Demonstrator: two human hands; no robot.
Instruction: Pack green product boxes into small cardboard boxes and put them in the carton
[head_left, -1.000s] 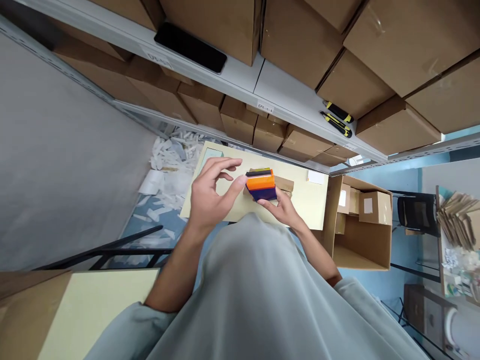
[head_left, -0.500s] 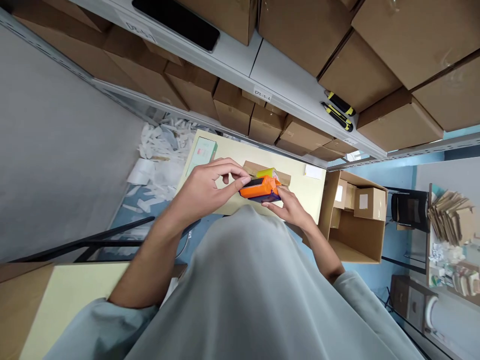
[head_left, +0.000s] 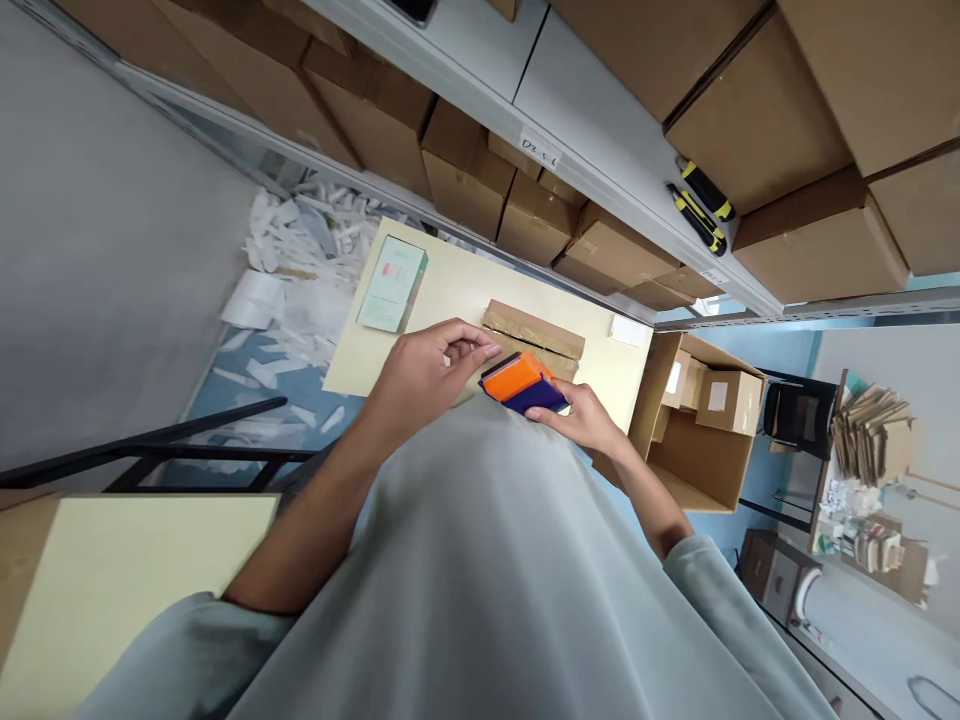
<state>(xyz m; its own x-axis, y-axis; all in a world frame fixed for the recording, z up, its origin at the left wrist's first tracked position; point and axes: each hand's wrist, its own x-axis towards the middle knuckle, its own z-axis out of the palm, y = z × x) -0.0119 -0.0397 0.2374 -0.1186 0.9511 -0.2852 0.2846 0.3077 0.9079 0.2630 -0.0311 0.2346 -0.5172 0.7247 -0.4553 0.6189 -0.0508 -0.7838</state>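
An orange and dark purple handheld device [head_left: 520, 384] is held close to my body, above a pale yellow table [head_left: 450, 290]. My right hand [head_left: 589, 420] grips it from the right side and underneath. My left hand [head_left: 427, 372] curls beside its left end, with fingertips pinched at the device's edge. Just beyond the device a flat brown cardboard parcel [head_left: 534, 330] lies on the table. Toward the table's left end sits a pale green box [head_left: 393, 284].
Metal shelving [head_left: 600, 130] packed with cardboard boxes rises behind the table; two yellow-black utility knives [head_left: 699, 205] lie on a shelf. An open carton [head_left: 701, 420] holding small boxes stands at the right. White paper scraps [head_left: 292, 270] litter the floor at left. Another pale table [head_left: 135, 570] is at lower left.
The device has been tilted from upright to flat and brought lower, toward my body. My left hand went from spread fingers to a pinch at its edge. The view shifted, revealing the green box.
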